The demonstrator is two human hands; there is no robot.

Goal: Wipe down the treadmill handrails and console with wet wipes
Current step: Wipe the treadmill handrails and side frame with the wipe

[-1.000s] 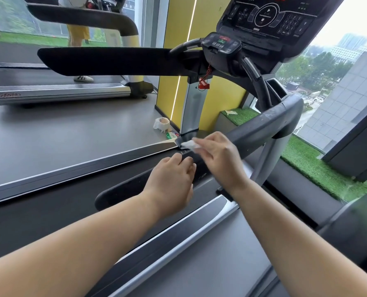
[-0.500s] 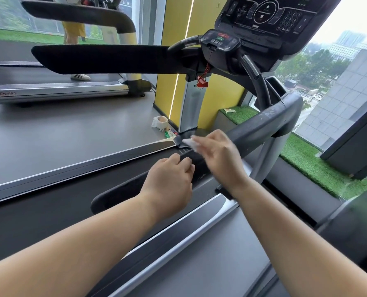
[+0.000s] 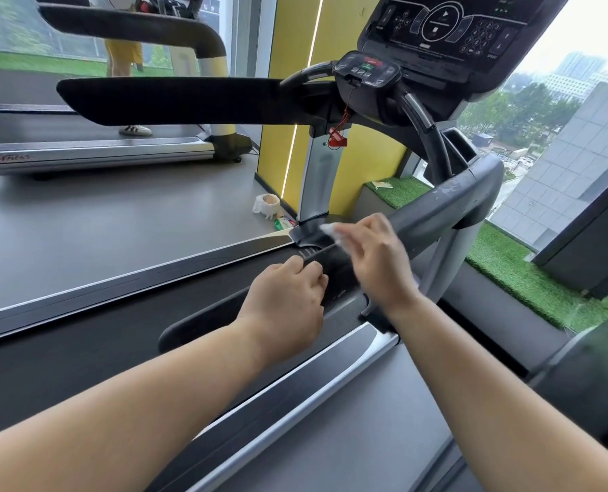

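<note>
The treadmill's right handrail runs from the lower middle up to the right, dark grey with damp smears near its bend. My right hand holds a white wet wipe on top of this rail, fingers curled over the wipe. My left hand grips the same rail just below, fingers wrapped over its near side. The left handrail stretches across the upper left. The console with its buttons and the small control panel sit at the top.
A red safety clip dangles under the console. A white bag and a green packet lie on the floor by the upright. Another treadmill with a person's legs stands at the back left. Artificial grass borders the window on the right.
My right hand with the wipe has shifted slightly up along the right handrail. My left hand keeps its grip on the rail in the same place.
</note>
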